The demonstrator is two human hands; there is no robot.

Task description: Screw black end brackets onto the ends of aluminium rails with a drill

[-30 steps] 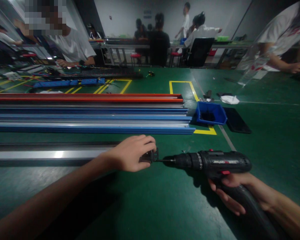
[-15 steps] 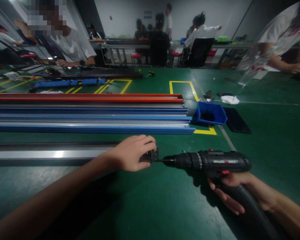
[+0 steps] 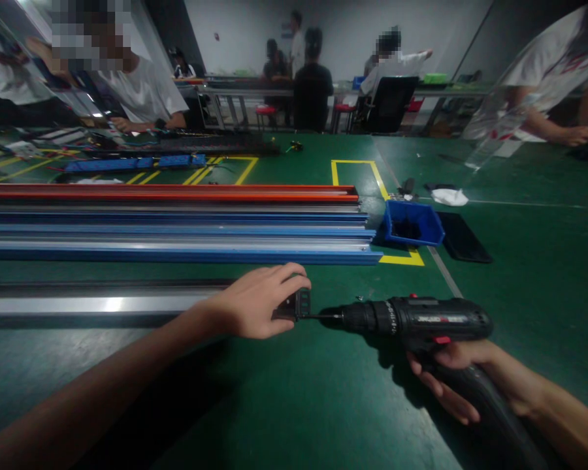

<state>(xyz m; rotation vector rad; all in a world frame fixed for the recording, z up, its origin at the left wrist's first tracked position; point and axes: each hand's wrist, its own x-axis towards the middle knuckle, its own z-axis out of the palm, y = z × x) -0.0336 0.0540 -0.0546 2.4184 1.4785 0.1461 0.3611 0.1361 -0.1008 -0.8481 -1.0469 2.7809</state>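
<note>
My left hand (image 3: 257,301) is closed over the right end of a long dark rail (image 3: 93,304) that lies across the green table. Its fingers pinch a small black end piece (image 3: 300,305) at the rail's tip. My right hand (image 3: 458,378) grips the handle of a black cordless drill (image 3: 416,320). The drill lies nearly level and points left. Its bit touches the end piece.
Several long blue rails and an orange one (image 3: 176,222) lie side by side behind the dark rail. A blue parts bin (image 3: 412,222) and a black flat slab (image 3: 463,238) stand at the right. Other people sit and stand at tables behind.
My left fingers have shifted slightly over the end piece. The drill and my right hand stay where they were. A person at the back has walked left.
</note>
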